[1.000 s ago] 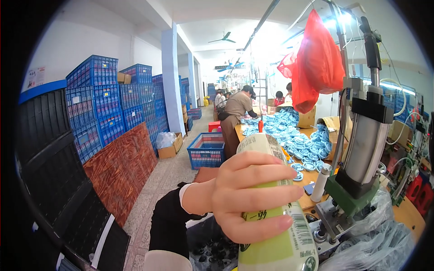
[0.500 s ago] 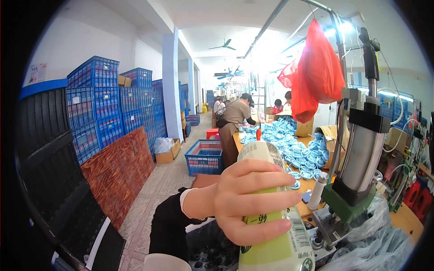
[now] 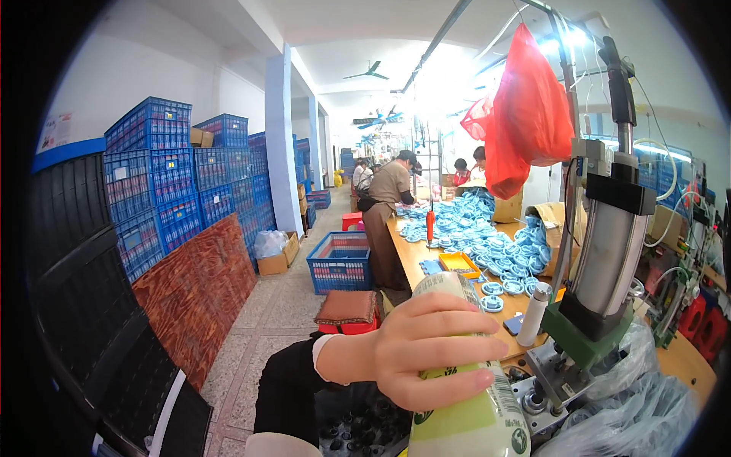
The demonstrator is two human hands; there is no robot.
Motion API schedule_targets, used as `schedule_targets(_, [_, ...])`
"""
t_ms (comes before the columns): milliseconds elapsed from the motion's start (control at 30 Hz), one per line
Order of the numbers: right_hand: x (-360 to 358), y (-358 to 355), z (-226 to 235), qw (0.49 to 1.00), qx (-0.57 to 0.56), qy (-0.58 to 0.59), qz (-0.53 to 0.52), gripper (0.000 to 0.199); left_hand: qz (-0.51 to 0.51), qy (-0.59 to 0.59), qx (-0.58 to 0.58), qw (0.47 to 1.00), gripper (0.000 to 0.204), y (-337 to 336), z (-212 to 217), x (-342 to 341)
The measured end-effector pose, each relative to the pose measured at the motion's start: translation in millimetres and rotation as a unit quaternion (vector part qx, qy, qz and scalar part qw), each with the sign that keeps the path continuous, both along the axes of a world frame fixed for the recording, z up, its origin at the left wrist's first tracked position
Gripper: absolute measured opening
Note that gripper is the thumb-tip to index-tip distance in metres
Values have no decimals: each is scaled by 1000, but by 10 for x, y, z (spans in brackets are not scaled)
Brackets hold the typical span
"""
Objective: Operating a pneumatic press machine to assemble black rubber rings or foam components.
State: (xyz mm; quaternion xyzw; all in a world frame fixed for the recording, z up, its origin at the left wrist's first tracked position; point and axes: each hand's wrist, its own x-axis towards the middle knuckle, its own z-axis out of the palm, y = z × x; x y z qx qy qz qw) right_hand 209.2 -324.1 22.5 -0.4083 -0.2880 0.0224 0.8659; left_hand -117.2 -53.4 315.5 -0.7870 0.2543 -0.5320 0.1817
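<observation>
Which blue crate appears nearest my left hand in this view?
The blue crate on the floor just beyond the brown cushion; the others, stacked leftward or farther back, appear more distant from your left hand.

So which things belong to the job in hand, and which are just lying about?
Job, apparently:
- left hand
- green-and-white container, held

Lying or hanging about, apparently:
- white bottle
- yellow tray
- brown cushion
- red bag
</observation>
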Motion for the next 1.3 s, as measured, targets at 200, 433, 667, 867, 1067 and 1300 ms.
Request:
schedule_targets(200, [-36, -270, -74, 996, -75, 4, -41, 35, -44, 20, -67, 997, 19, 27, -204, 140])
schedule_targets(433, [-280, -212, 191, 990, -111, -28, -80, 32, -90, 65, -142, 984, 30, 39, -511, 212])
schedule_targets(667, [-424, -101, 418, 987, -139, 12, -74, 31, -101, 174, -211, 957, 21, -8, -689, 202])
schedule_targets(867, [-492, -3, 592, 980, -164, -115, -18, 32, -193, 148, -251, 937, 48, 48, -1128, 457])
schedule_targets(1067, [-798, 468, 1129, 963, -75, -220, 137, 54, -188, 315, -453, 813, 73, 33, -1608, 528])
schedule_targets(1300, [-1087, 757, 1609, 867, -255, -414, 112, 42, -73, 402, -509, 757, 77, -98, -2078, 463])
